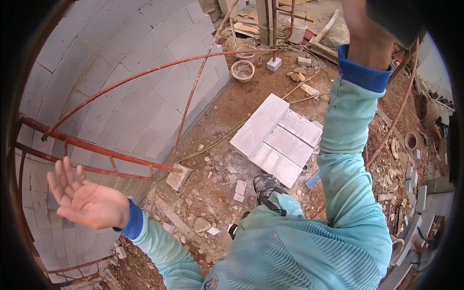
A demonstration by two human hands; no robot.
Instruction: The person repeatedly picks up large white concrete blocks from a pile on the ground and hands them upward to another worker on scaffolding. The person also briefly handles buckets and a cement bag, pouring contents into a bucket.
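Note:
My left hand (89, 195) is raised at the left, palm up with the fingers spread and nothing in it. It is in front of a block wall (130, 92), near a red scaffold frame (96, 153); I cannot tell if they touch. My right hand (365, 26) reaches up to the top right, where the upper edge cuts it off and its fingers do not show. Beside it is a dark grey, textured thing (398, 19); whether the hand holds it I cannot tell. Below, pale blocks (290, 145) lie together on the ground, one resting across the others.
Rusty scaffold bars (159, 72) cross in front of the wall. One leg stands on a rough block (179, 177). Buckets (242, 71) sit beyond the pale blocks. Rubble covers the dirt floor (217, 159). At the far right are more blocks (421, 199) and another person (421, 249).

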